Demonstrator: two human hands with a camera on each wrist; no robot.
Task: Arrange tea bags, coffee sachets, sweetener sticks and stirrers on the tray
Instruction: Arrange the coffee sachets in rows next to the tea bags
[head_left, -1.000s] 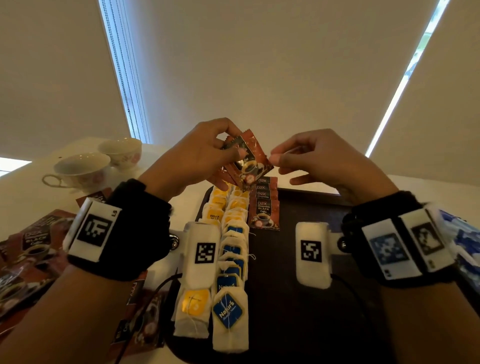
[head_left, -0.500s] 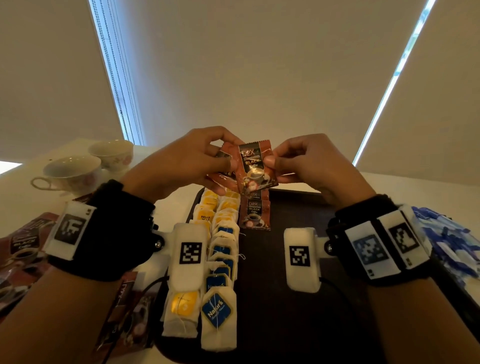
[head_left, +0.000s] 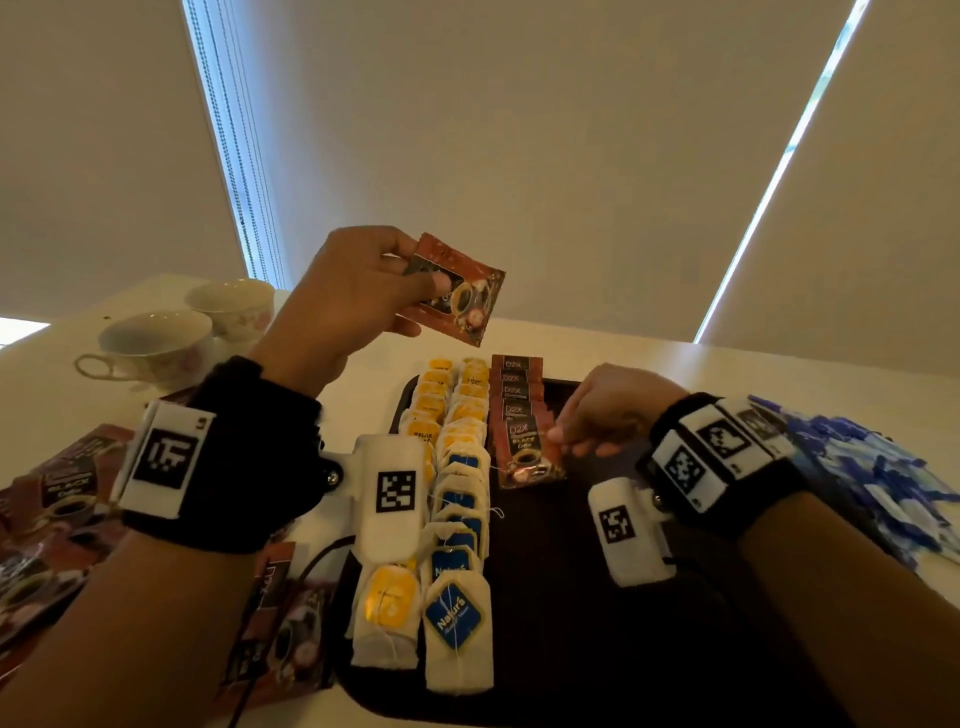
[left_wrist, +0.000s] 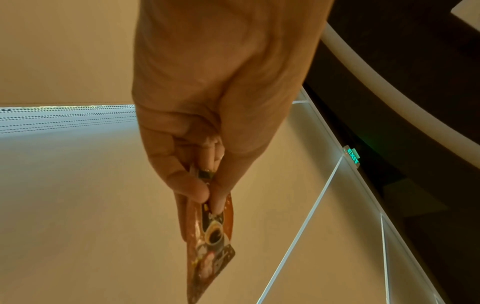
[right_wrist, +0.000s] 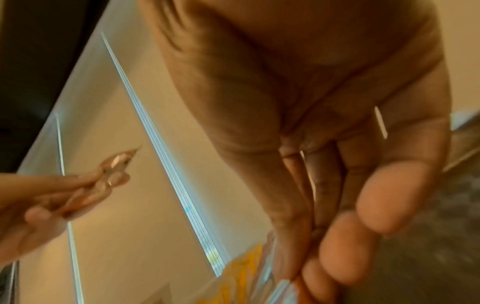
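Observation:
A dark tray (head_left: 571, 597) holds two rows of tea bags, yellow-tagged (head_left: 431, 405) and blue-tagged (head_left: 457, 519), beside a row of brown coffee sachets (head_left: 514, 395). My right hand (head_left: 561, 436) is low over the tray and pinches the right edge of the nearest coffee sachet (head_left: 524, 452) at the near end of that row. In the right wrist view its thumb and fingers (right_wrist: 376, 197) close on the sachet's edge (right_wrist: 285, 288). My left hand (head_left: 415, 280) is raised above the tray's far end and grips a few coffee sachets (head_left: 457, 291), shown edge-on (left_wrist: 210, 236) between thumb and fingers.
Two teacups (head_left: 156, 343) (head_left: 234, 306) stand at the back left of the white table. Loose coffee sachets (head_left: 52, 493) lie left of the tray, more by its near left corner (head_left: 280, 623). A heap of blue sweetener sticks (head_left: 857, 478) lies to the right.
My right hand took one sachet from the stack in my left hand and brought it down onto the tray at the near end of the coffee row. The left hand stayed raised.

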